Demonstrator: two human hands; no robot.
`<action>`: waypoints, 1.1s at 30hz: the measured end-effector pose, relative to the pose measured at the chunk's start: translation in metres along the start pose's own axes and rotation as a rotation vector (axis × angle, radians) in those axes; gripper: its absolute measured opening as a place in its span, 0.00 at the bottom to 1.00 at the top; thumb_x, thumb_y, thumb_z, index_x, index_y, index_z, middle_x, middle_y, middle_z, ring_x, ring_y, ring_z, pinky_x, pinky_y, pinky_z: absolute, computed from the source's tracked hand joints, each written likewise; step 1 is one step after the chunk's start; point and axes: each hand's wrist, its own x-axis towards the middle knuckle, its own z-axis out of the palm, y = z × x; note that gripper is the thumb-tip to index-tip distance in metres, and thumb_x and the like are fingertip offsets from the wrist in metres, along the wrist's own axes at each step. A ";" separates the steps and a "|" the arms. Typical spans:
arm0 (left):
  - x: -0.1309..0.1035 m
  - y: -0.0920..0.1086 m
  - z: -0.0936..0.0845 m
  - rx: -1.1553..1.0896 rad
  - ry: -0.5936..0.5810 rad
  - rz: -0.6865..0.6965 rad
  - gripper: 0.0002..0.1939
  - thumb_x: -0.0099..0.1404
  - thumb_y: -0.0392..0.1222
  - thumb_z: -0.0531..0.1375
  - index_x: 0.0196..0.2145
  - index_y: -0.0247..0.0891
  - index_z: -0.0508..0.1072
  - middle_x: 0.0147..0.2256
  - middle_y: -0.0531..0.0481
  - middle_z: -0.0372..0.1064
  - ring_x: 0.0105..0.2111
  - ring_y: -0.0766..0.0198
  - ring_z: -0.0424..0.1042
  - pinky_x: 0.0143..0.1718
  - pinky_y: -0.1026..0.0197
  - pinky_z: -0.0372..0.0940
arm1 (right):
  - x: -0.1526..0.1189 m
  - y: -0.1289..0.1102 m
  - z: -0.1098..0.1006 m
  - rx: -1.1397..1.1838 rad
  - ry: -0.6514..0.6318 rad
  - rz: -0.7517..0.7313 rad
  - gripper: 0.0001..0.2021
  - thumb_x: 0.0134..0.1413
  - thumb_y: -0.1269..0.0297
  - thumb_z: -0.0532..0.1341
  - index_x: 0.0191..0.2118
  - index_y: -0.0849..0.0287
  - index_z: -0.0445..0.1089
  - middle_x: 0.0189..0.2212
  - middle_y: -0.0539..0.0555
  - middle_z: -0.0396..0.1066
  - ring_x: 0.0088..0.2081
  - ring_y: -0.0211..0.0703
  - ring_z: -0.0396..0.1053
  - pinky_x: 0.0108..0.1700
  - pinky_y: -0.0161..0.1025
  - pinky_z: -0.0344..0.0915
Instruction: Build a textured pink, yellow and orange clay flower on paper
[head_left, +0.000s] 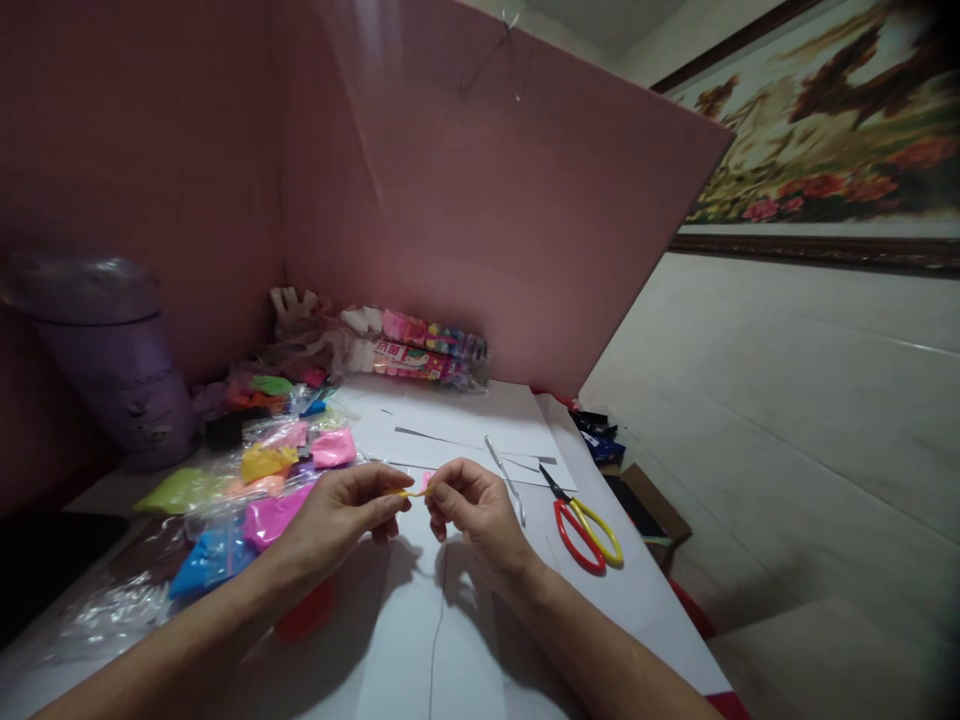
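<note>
A thin yellow strand (414, 493) stretches between my two hands, above the white table. My left hand (346, 508) pinches its left end between thumb and fingers. At the other end, the fingertips of my right hand (471, 505) are closed on the strand. Just behind the strand a small bit of pink (427, 480) shows. Below my hands lies a white paper strip (409, 620) with a thin dark line running down it. Scissors (585, 525) with one red and one yellow handle lie open to the right of my right hand.
Bags of colored clay (268, 462) cover the left side. A purple container (124, 370) stands at the far left. Packaged clay (416, 350) lies at the back by the pink panel (465, 200). White sheets (465, 410) and a clear slim tool (504, 475) lie behind my right hand.
</note>
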 end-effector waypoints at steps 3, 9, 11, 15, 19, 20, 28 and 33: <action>-0.002 0.000 0.000 -0.011 -0.038 0.009 0.16 0.50 0.48 0.67 0.34 0.36 0.73 0.24 0.52 0.72 0.20 0.66 0.68 0.23 0.63 0.62 | -0.002 0.002 0.002 -0.092 0.014 -0.041 0.09 0.46 0.61 0.66 0.29 0.60 0.69 0.20 0.47 0.66 0.21 0.33 0.61 0.22 0.31 0.60; -0.003 0.000 0.000 0.020 -0.107 0.024 0.15 0.53 0.51 0.65 0.28 0.36 0.71 0.21 0.54 0.68 0.20 0.67 0.67 0.23 0.64 0.61 | -0.009 0.005 0.004 -0.420 0.036 -0.228 0.06 0.49 0.70 0.64 0.35 0.58 0.70 0.30 0.51 0.70 0.31 0.38 0.68 0.33 0.36 0.67; -0.003 0.001 0.001 0.022 -0.139 0.011 0.15 0.54 0.51 0.64 0.27 0.35 0.71 0.22 0.53 0.69 0.20 0.67 0.67 0.24 0.64 0.61 | -0.010 0.004 0.003 -0.527 0.033 -0.301 0.03 0.50 0.72 0.63 0.33 0.58 0.71 0.29 0.51 0.69 0.31 0.39 0.68 0.35 0.38 0.67; -0.004 0.001 0.002 -0.079 -0.156 -0.079 0.17 0.55 0.53 0.64 0.28 0.34 0.71 0.24 0.51 0.71 0.21 0.67 0.68 0.23 0.64 0.62 | -0.008 0.003 0.002 -0.400 0.025 -0.233 0.03 0.52 0.66 0.62 0.29 0.58 0.68 0.24 0.48 0.65 0.25 0.36 0.63 0.27 0.34 0.64; -0.005 -0.001 0.001 -0.215 -0.129 -0.167 0.19 0.55 0.54 0.64 0.35 0.34 0.71 0.25 0.49 0.72 0.19 0.68 0.68 0.21 0.66 0.62 | -0.003 0.003 0.001 -0.082 0.084 -0.115 0.10 0.49 0.59 0.65 0.30 0.60 0.67 0.22 0.46 0.64 0.20 0.32 0.60 0.21 0.31 0.61; -0.005 -0.001 0.001 -0.232 -0.133 -0.173 0.19 0.56 0.54 0.63 0.36 0.34 0.72 0.25 0.49 0.72 0.19 0.68 0.68 0.21 0.66 0.62 | -0.002 0.004 0.001 -0.054 0.096 -0.112 0.10 0.48 0.59 0.66 0.29 0.60 0.67 0.22 0.47 0.64 0.20 0.31 0.60 0.21 0.31 0.61; -0.005 -0.005 -0.001 -0.186 -0.214 -0.160 0.13 0.55 0.47 0.66 0.34 0.35 0.76 0.27 0.50 0.73 0.21 0.69 0.68 0.24 0.66 0.63 | -0.004 0.006 0.005 -0.116 0.062 -0.092 0.08 0.50 0.61 0.65 0.33 0.60 0.71 0.23 0.48 0.66 0.21 0.33 0.61 0.22 0.32 0.61; -0.005 -0.003 -0.001 -0.066 -0.186 -0.126 0.15 0.55 0.51 0.65 0.29 0.34 0.75 0.25 0.50 0.72 0.19 0.68 0.68 0.22 0.65 0.61 | -0.012 0.006 0.005 -0.396 0.038 -0.237 0.04 0.54 0.68 0.61 0.34 0.58 0.73 0.28 0.50 0.67 0.26 0.35 0.64 0.27 0.34 0.62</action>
